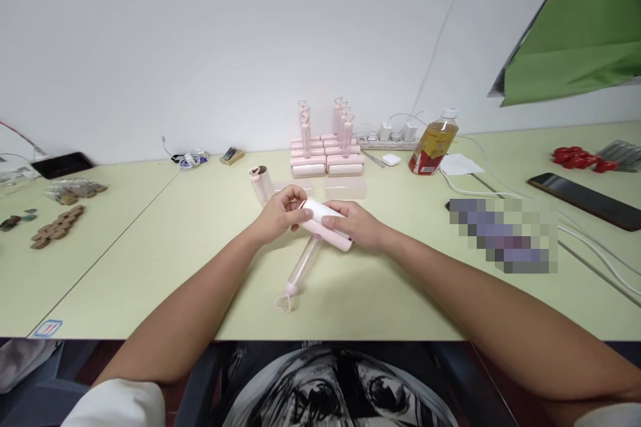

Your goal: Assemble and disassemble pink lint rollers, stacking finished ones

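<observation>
Both my hands hold a pink lint roller (320, 223) just above the pale green table (165, 260). My left hand (281, 212) pinches the left end of its white roll. My right hand (353, 223) wraps around the pink cover on the right side. The roller's clear pink handle (304, 265) points toward me and ends in a heart-shaped loop (284, 302). Another roller (260, 184) stands upright just behind my left hand.
A stack of pink rollers (326, 157) sits behind my hands, with clear covers (345, 187) lying in front. A drink bottle (433, 142), power strip (388, 135), black phone (585, 199), red items (581, 157) and cables lie right. Brown pieces (55, 227) lie far left.
</observation>
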{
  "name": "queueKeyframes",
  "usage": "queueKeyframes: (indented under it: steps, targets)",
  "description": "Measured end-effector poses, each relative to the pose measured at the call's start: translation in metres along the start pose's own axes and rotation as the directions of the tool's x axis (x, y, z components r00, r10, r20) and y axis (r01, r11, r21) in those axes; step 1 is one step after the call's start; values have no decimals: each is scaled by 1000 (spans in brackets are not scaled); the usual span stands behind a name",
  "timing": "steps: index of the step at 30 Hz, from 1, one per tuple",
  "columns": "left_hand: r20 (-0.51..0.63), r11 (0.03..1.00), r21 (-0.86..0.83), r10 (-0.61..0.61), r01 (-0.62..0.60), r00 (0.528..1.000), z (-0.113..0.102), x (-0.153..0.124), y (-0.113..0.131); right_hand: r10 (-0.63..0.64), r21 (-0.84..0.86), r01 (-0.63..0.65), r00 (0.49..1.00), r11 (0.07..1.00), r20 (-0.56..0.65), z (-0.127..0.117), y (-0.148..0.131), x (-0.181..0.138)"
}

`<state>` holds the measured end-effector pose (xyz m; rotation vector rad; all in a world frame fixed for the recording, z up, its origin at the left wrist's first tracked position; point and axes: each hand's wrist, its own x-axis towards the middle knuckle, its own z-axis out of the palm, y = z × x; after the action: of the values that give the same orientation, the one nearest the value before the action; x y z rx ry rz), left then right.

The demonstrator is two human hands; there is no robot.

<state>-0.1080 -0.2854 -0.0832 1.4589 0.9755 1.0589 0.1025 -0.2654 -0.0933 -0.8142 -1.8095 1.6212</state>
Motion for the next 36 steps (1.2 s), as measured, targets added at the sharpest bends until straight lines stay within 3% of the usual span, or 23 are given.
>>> queueKeyframes:
  steps: [6, 15, 18, 23, 28, 32, 36]
  targets:
    - [116, 993, 13, -121, 121, 986, -8, 1, 6, -4, -13, 4, 999, 1000, 48, 1, -1, 1]
    - [183, 993, 28, -118, 115, 976, -18, -1, 23, -124, -50, 124, 992, 991, 5, 17, -12, -2]
    - [142, 994, 68, -91, 82, 986, -19, 2, 21, -89, -135, 75, 991, 988, -98, 17, -12, -1]
    - [-19, 997, 63, -36, 37, 999, -11, 5, 8, -108, -175, 71, 971, 982, -211, 11, -6, 3]
    - [25, 990, 81, -116, 113, 993, -4, 3, -2, -7, -52, -13, 930, 999, -367, 0, 0, 6]
    - [71, 966, 185, -196, 181, 978, -5, 2, -5, 73, 40, -63, 934, 997, -350, -6, -2, 8]
    - [55, 947, 275, -186, 164, 981, -8, 3, -10, 113, 17, -113, 947, 993, -301, -7, -3, 7]
